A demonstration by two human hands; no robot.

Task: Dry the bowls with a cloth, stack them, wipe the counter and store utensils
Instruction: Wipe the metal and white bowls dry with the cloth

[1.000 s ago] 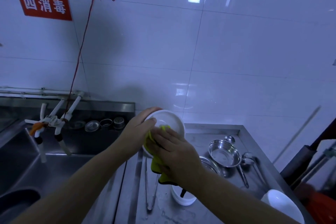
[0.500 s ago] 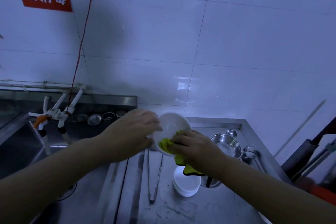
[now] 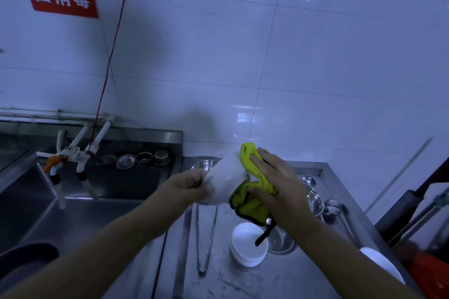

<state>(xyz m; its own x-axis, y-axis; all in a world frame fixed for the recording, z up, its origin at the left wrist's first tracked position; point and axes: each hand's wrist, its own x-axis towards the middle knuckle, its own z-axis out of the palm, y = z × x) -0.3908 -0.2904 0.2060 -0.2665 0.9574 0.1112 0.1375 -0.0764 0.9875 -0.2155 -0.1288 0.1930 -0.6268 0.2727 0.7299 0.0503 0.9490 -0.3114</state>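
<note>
My left hand [image 3: 188, 185] grips a white bowl [image 3: 226, 181] by its base, held tilted above the steel counter [image 3: 243, 281]. My right hand [image 3: 279, 184] presses a yellow-green cloth [image 3: 252, 189] against the bowl's outer side; the cloth wraps over the rim and hangs down with a black loop. Below sits a small stack of white bowls [image 3: 249, 249]. Metal tongs [image 3: 206, 238] lie to its left. Steel bowls [image 3: 313, 201] and ladles [image 3: 336, 211] lie at the right, partly hidden by my right arm.
A deep steel sink [image 3: 48, 213] with white taps [image 3: 73, 155] lies to the left, strainers [image 3: 143, 159] on its back ledge. Another white bowl [image 3: 381, 263] sits at the counter's right edge. A steel bowl [image 3: 202, 165] stands by the tiled wall.
The bowl has been turned over: the cloth was inside it before, now it rubs the outside. My right hand has risen over the bowl's rim.
</note>
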